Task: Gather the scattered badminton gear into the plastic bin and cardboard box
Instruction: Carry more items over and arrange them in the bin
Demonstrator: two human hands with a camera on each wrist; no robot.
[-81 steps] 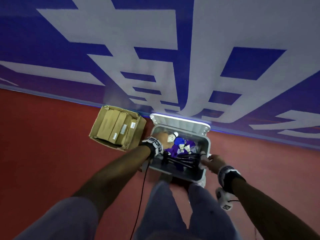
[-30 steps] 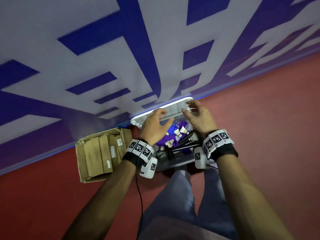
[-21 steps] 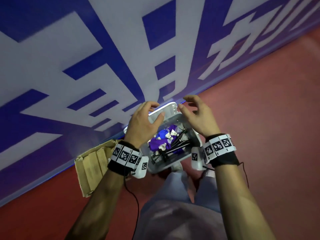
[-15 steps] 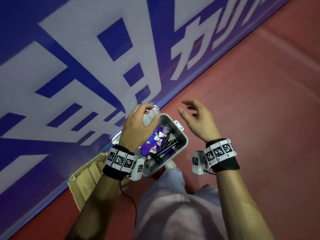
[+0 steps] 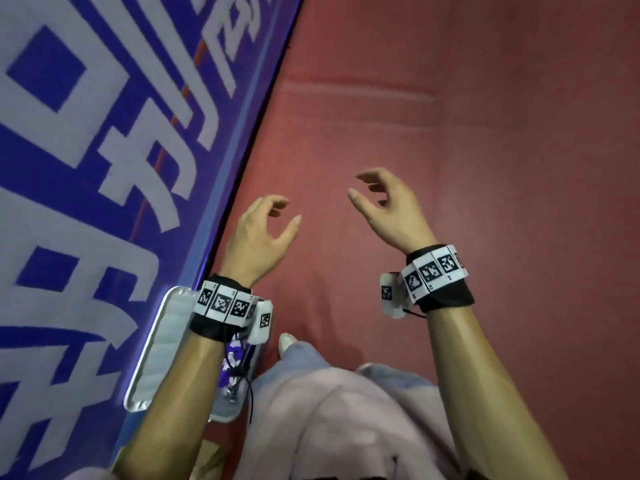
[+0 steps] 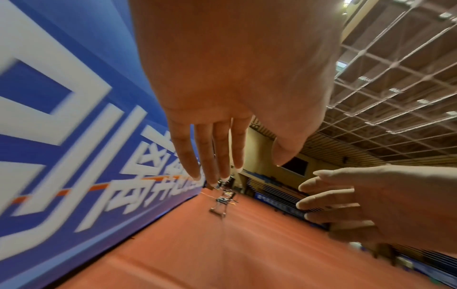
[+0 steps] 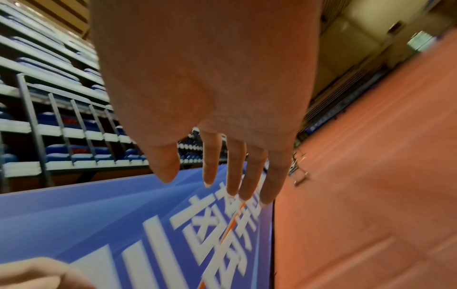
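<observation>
I see the plastic bin low in my head view, on the red floor against the foot of the blue banner wall, mostly hidden under my left forearm. It is grey-white, with its lid open and leaning back against the wall. Inside, purple gear with white shuttlecocks shows in a narrow strip. A tan corner of the cardboard box shows just below.

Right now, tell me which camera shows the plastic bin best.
The head view. It alone shows the plastic bin: the raised lid against the blue banner, with its purple contents partly hidden behind the left hand's forearm. Both wrist views point across the hall and show no bin.
</observation>
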